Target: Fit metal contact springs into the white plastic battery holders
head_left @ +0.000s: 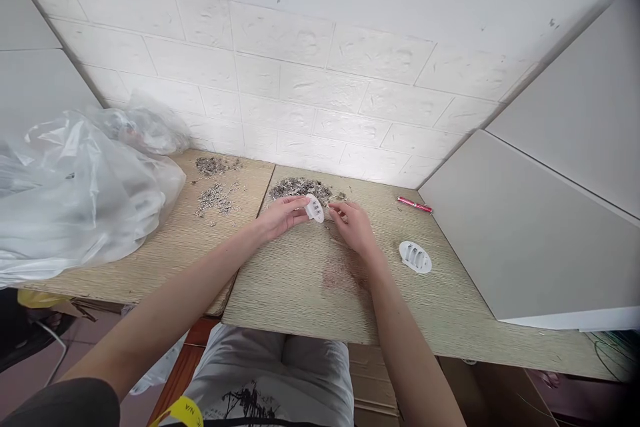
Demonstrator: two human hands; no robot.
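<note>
Head view, centre: your left hand (280, 216) held the white oval piece (315, 208) by its edge (likely light, stiff, best gripped there); your right hand (353, 223), at its three o'clock, pinched narrowly, contents unclear.

Well up the arm from our left hand (281, 215), a plain dark grey sleeve (75, 403) ends near the elbow. From our right hand (353, 230) back, the forearm (403, 330) is bare. Below both hands we wear pale grey trousers (280, 347), with a scratchy black print (253, 400) beneath; nearer us, a curved yellow strip (186, 411) bears dark lettering, "N/A".
</note>
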